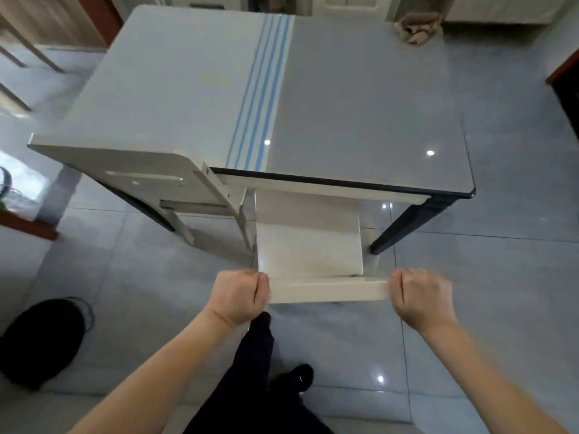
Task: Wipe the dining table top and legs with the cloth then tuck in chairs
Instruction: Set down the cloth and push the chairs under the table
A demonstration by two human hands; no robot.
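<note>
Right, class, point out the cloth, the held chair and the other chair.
cloth (415,26): head view, crumpled middle.
held chair (329,291): head view, backrest top rail.
other chair (125,164): head view, backrest panel.

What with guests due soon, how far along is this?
Wiping looks done: the cloth lies on the table's far corner, and the first chair is tucked in. The left hand and right hand grip the second chair's top rail, seat partly under. Left: pushing it home.
</note>
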